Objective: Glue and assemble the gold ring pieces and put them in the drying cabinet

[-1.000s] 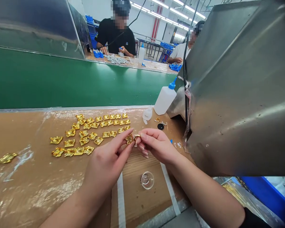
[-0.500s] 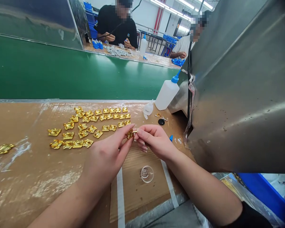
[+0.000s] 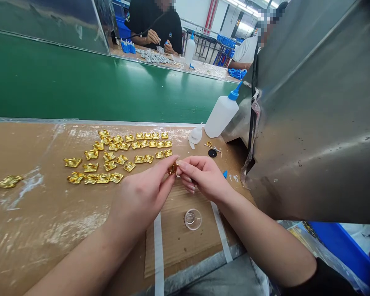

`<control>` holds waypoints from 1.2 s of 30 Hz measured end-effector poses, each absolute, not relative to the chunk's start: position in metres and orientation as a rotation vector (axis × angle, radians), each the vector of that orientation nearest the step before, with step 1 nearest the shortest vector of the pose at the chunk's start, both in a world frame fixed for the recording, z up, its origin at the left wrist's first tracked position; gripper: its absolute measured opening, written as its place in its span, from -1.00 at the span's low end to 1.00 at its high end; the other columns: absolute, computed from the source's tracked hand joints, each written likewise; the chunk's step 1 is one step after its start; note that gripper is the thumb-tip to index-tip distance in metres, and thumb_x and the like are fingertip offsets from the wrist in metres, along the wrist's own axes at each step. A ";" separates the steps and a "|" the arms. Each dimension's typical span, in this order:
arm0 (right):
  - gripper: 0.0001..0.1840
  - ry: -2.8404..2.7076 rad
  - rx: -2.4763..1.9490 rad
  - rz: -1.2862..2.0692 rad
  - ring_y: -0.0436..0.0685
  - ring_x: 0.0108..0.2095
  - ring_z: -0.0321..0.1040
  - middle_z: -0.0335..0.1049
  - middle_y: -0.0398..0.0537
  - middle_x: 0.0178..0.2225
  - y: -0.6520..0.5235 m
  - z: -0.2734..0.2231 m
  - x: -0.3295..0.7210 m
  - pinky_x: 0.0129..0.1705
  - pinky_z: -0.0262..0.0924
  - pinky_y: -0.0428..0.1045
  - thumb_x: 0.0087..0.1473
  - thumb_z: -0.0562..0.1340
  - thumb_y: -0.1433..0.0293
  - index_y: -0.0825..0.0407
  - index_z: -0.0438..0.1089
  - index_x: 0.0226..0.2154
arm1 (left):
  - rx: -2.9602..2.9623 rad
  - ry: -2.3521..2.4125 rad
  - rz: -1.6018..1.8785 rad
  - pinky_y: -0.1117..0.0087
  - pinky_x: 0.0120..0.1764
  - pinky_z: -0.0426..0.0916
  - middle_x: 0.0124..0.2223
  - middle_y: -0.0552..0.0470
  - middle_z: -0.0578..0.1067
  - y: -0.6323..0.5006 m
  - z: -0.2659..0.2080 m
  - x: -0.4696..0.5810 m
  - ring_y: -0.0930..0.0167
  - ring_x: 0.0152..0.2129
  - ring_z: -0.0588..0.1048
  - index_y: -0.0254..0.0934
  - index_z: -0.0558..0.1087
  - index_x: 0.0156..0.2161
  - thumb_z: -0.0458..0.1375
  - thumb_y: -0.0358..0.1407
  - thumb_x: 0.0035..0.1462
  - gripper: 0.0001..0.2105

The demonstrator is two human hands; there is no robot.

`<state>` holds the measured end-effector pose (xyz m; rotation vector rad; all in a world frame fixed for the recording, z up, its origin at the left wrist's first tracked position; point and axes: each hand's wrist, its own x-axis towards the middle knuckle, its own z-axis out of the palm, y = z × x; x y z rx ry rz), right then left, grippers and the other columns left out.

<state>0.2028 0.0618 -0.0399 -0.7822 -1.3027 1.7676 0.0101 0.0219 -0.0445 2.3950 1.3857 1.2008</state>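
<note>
My left hand (image 3: 144,183) pinches a small shiny gold piece (image 3: 172,168) between thumb and forefinger. Against the right side of that piece, my right hand (image 3: 203,176) is closed, its thumb and forefinger pressed together. Whatever those right fingertips hold is too small and covered to name. Several similar gold pieces (image 3: 103,178) lie in loose rows on the brown tabletop, beyond and left of my hands. Below my hands a small clear cup (image 3: 193,219) stands on a taped cardboard sheet (image 3: 175,253).
A white squeeze bottle (image 3: 221,117) with a blue nozzle stands beside a smaller white bottle (image 3: 195,135). Near them lies a black disc (image 3: 212,153). A metal housing (image 3: 311,135) rises at right. Across the green belt (image 3: 111,90), two people sit at a bench.
The view has tilted slightly downward. My right fingertips have closed in on the gold piece, covering the small pale bit that showed between the hands before.
</note>
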 end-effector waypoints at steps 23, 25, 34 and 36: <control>-0.50 -1.510 -1.011 1.458 -0.09 -0.64 0.19 0.30 -0.26 -0.66 0.057 -0.032 0.203 -0.58 0.10 -0.14 0.17 0.42 -0.05 0.07 0.53 -0.40 | 2.426 1.497 1.101 0.29 -0.45 0.29 -0.35 0.11 0.63 0.015 -0.038 0.016 0.36 -0.57 0.55 -0.34 0.47 0.25 0.09 -0.39 0.33 -0.58; -0.50 -1.535 -1.025 1.426 -0.09 -0.64 0.19 0.30 -0.25 -0.66 0.056 -0.030 0.203 -0.58 0.08 -0.13 0.18 0.41 -0.05 0.07 0.53 -0.40 | 2.423 1.492 1.107 0.28 -0.45 0.30 -0.36 0.12 0.62 0.015 -0.036 0.017 0.36 -0.57 0.55 -0.35 0.49 0.23 0.08 -0.39 0.33 -0.59; -0.53 -1.574 -1.013 1.332 -0.08 -0.61 0.23 0.33 -0.23 -0.63 0.054 -0.027 0.202 -0.56 0.13 -0.13 0.18 0.43 -0.01 0.06 0.49 -0.45 | 2.422 1.431 1.197 0.29 -0.40 0.35 -0.26 0.04 0.67 0.016 -0.036 0.016 0.35 -0.46 0.63 -0.40 0.49 0.22 0.05 -0.36 0.48 -0.67; -0.54 -1.556 -0.994 1.354 -0.08 -0.61 0.24 0.33 -0.23 -0.62 0.054 -0.029 0.203 -0.55 0.16 -0.13 0.19 0.43 0.01 0.06 0.50 -0.43 | 2.440 1.419 1.218 0.29 -0.38 0.36 -0.22 0.02 0.69 0.016 -0.037 0.016 0.35 -0.44 0.64 -0.41 0.47 0.23 0.04 -0.35 0.50 -0.67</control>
